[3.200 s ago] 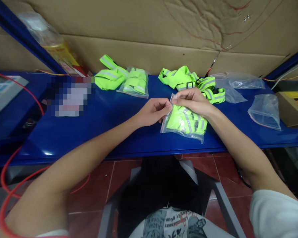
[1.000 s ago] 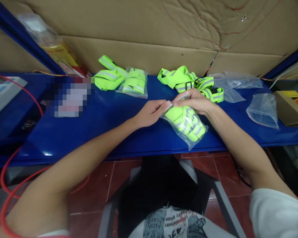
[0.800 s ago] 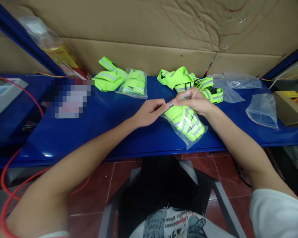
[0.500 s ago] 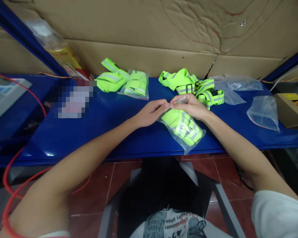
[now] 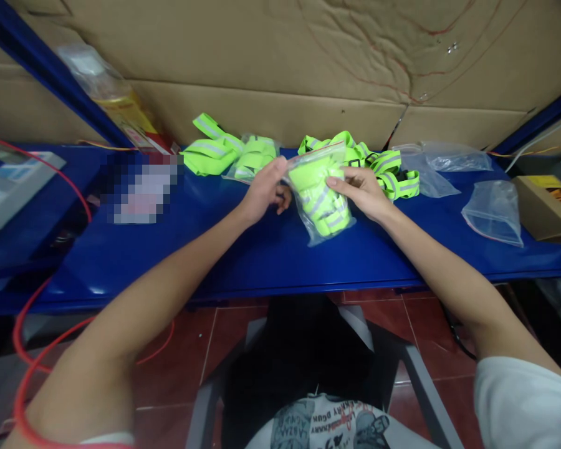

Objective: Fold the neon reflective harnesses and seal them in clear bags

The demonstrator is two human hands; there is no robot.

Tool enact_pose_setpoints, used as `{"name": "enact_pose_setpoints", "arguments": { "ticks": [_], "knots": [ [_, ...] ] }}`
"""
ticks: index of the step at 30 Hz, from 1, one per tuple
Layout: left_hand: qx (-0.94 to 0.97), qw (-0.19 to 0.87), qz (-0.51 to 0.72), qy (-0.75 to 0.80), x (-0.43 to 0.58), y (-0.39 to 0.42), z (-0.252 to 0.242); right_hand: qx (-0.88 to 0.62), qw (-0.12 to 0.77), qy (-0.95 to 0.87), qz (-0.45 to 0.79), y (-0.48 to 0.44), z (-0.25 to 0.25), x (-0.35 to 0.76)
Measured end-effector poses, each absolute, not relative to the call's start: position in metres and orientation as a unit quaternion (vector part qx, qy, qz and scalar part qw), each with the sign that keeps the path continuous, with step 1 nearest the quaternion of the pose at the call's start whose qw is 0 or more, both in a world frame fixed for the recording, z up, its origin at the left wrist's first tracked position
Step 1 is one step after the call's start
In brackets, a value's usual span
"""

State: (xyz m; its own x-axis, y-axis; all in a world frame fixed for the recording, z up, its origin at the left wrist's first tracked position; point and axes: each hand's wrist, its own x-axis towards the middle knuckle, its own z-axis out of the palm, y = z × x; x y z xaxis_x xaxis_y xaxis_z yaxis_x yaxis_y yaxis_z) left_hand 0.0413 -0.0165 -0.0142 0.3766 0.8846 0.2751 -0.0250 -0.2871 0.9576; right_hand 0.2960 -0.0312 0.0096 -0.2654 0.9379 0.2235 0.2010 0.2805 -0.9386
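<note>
A clear zip bag (image 5: 321, 193) packed with folded neon-yellow reflective straps is held up above the blue table. My right hand (image 5: 365, 190) grips its right side, thumb on the front and fingers behind. At the upper left corner of the bag is my left hand (image 5: 264, 192), thumb stretched toward the corner and the other fingers loosely curled below, apart from the thumb. Whether the thumb touches the plastic cannot be made out. Behind my left hand lie another bagged strap bundle (image 5: 257, 154) and a loose reflective strap (image 5: 210, 153). More loose straps (image 5: 393, 171) lie behind my right hand.
Empty clear bags (image 5: 493, 212) lie on the right of the blue table (image 5: 243, 265), beside an open cardboard box (image 5: 545, 209). A wrapped bottle (image 5: 107, 87) leans at the back left. A red cable (image 5: 21, 330) loops at the left. Cardboard (image 5: 262, 50) backs the table.
The filled bag has been raised and turned more upright, shifting left. My left hand has loosened from the bag's zip edge; my right hand has moved from that edge to the bag's side.
</note>
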Motion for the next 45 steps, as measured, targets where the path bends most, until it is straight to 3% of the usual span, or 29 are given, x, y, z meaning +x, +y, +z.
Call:
{"name": "enact_pose_setpoints", "arguments": {
  "ticks": [2, 6, 14, 17, 23, 31, 38, 45],
  "knots": [
    [0.697, 0.463, 0.444, 0.320, 0.042, -0.019, -0.018, -0.418, 0.484, -0.660, 0.396, -0.030, 0.008, 0.295],
    [0.786, 0.261, 0.465, 0.314, 0.043, -0.028, -0.018, -0.380, 0.506, -0.686, 0.358, -0.031, 0.013, 0.297],
    [0.773, 0.036, 0.538, 0.335, 0.008, 0.006, -0.009, -0.319, 0.375, -0.856, 0.161, -0.040, 0.019, 0.299],
    [0.794, 0.020, 0.502, 0.343, -0.020, 0.037, -0.015, -0.303, 0.306, -0.891, 0.144, -0.040, 0.006, 0.294],
    [0.843, 0.092, 0.395, 0.354, -0.040, 0.062, -0.029, -0.293, 0.205, -0.914, 0.191, -0.046, -0.015, 0.279],
    [0.779, 0.000, 0.449, 0.438, -0.004, 0.021, -0.013, -0.323, 0.209, -0.905, 0.182, -0.039, -0.009, 0.286],
    [0.843, -0.034, 0.323, 0.429, 0.001, 0.015, -0.018, -0.450, 0.286, -0.846, -0.016, -0.010, -0.002, 0.322],
    [0.824, -0.074, 0.316, 0.464, 0.010, 0.016, -0.020, -0.559, 0.176, -0.801, -0.122, 0.008, -0.006, 0.333]
  ]
}}
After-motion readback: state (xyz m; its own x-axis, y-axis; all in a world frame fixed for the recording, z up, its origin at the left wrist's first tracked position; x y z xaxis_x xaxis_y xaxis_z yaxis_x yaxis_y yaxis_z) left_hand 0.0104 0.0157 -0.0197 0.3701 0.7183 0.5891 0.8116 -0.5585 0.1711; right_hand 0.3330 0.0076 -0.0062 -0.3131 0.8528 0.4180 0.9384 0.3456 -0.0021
